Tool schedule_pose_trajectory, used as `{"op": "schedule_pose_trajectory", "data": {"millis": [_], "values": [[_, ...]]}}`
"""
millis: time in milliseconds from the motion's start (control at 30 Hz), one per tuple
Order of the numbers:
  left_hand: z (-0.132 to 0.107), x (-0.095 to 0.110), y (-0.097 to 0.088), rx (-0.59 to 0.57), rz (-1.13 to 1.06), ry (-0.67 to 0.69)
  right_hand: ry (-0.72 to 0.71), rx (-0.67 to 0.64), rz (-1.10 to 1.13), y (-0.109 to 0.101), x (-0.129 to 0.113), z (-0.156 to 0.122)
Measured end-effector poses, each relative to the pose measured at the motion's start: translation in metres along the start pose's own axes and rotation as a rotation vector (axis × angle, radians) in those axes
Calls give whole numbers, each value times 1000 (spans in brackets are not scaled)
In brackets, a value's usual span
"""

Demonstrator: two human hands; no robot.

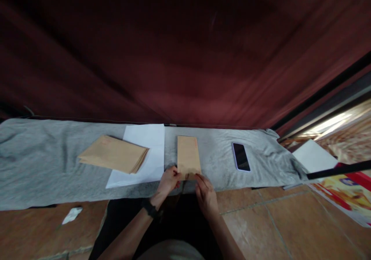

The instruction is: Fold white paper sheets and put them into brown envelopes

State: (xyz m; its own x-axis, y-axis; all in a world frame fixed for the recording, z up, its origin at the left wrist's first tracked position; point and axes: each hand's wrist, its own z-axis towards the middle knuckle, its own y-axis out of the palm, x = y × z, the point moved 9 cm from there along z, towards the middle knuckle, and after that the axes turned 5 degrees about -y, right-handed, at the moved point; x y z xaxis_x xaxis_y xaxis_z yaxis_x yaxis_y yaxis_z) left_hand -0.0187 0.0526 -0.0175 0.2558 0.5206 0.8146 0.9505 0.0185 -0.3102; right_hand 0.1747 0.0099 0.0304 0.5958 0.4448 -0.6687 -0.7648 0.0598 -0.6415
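Note:
A brown paper envelope (188, 155) lies upright in front of me on the grey cloth, with small red print near its top right corner. My left hand (170, 179) pinches its lower left corner between thumb and fingers. At the lower right corner, my right hand (205, 192) grips the same near edge. To the left, a stack of similar brown envelopes (114, 153) rests at a slant, partly covering white paper sheets (147, 136).
A grey cloth (211, 151) covers the narrow surface. On the right lies a phone (241, 157) with a dark screen. A dark red curtain (185, 59) hangs behind. Crumpled white tissue (72, 215) sits on the tiled floor (255, 229); a colourful box (348, 194) stands at right.

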Motion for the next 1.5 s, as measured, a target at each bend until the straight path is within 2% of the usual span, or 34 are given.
{"op": "schedule_pose_trajectory", "data": {"millis": [33,100,200,267,367,433,500,633,767,900,1067,1500], "values": [[-1,0,-1,7,32,7,-120,-49,-146,3,-9,0],[-6,1,-5,32,90,17,-266,-136,-333,13,-16,-3],[-15,13,-17,145,257,112,-309,-191,-423,22,-13,-5],[-21,36,-14,196,432,307,-314,-198,-426,24,-11,-6],[-23,74,13,158,617,696,-320,-190,-420,24,-11,-6],[-9,86,31,117,693,831,-316,-185,-422,24,-11,-6],[17,91,43,95,766,844,-314,-182,-425,24,-10,-6],[62,100,53,73,854,839,-303,-177,-424,25,-9,-6],[87,113,61,31,896,859,-283,-173,-417,24,-8,-5],[100,119,68,5,902,857,-281,-179,-407,24,-8,-4],[93,112,74,-59,910,894,-276,-181,-390,24,-6,-6],[34,77,77,-209,857,947,-287,-116,-331,23,-4,-8]]}}
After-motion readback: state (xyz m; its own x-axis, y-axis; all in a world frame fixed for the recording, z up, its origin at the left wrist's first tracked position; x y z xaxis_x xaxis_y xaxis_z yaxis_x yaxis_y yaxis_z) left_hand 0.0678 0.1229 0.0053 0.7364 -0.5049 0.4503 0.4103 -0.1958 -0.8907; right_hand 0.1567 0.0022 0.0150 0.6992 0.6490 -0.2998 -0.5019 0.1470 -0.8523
